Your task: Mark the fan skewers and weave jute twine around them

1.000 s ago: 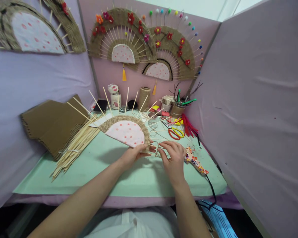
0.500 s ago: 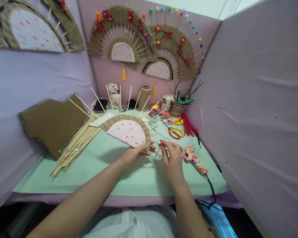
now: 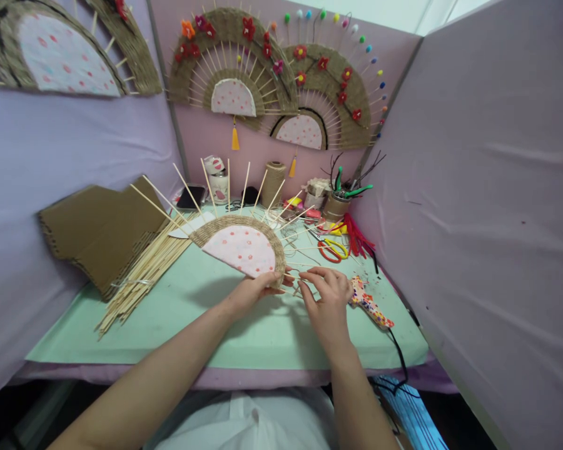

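Note:
A half-round woven fan (image 3: 243, 249) is held tilted above the table, its centre covered in white cloth with red dots. Thin wooden sticks (image 3: 214, 189) spread out from its twine-woven rim. My left hand (image 3: 258, 289) grips the lower right corner, thumb on the front and fingers behind. Just to the right, my right hand (image 3: 327, 290) pinches thin twine (image 3: 296, 290) by the lowest sticks; its fingertips are close together. How the twine passes around those sticks is too fine to make out.
A stick bundle (image 3: 143, 272) and cardboard (image 3: 101, 225) lie left. Right are scissors (image 3: 333, 250), a flower-patterned glue gun (image 3: 370, 303) with its cord, and red strips (image 3: 356, 236). Behind stand a twine spool (image 3: 274, 181) and a tool can (image 3: 336, 205). Finished fans (image 3: 232, 59) hang on the wall.
My right hand's fingertips have closed together and shifted slightly left and down at the twine. The left hand and the fan stay almost still.

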`<action>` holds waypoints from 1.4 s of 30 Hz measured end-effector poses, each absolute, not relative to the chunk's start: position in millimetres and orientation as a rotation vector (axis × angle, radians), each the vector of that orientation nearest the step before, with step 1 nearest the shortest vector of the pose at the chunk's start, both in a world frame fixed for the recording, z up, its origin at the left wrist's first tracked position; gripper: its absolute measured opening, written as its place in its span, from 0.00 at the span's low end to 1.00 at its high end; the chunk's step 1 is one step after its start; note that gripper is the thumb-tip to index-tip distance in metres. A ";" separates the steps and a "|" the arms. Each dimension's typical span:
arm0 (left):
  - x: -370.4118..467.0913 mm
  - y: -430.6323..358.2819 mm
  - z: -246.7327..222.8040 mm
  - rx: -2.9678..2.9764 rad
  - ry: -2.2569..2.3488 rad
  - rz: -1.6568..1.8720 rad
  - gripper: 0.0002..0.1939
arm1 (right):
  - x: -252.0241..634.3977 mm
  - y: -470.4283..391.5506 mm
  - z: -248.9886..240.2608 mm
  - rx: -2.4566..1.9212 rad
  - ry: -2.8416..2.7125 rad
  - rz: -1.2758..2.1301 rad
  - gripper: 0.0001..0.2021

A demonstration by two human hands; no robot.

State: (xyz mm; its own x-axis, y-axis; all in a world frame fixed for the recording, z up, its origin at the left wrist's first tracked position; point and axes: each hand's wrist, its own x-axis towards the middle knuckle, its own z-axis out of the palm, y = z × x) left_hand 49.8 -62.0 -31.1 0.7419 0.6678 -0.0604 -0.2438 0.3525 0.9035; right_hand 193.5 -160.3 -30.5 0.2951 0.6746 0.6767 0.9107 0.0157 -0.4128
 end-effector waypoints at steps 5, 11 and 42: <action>49.0 -63.1 -28.2 1.055 0.473 0.615 0.18 | 192.3 -165.1 -25.2 -1.680 -1.408 -0.355 0.07; 46.1 -59.4 -28.7 1.035 0.396 0.579 0.18 | 209.3 -183.4 -11.7 -1.413 -1.034 -0.316 0.08; 51.5 -59.2 -23.4 0.696 0.438 0.710 0.20 | 196.0 -149.8 -6.8 -0.697 -0.695 0.796 0.28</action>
State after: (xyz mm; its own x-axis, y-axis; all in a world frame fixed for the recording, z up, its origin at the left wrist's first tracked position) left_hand 51.5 -59.2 -23.4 0.6850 0.7162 -0.1336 -0.4401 0.5530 0.7075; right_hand 196.0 -149.8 -6.8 0.5121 0.8115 0.2816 -0.3881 0.5111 -0.7669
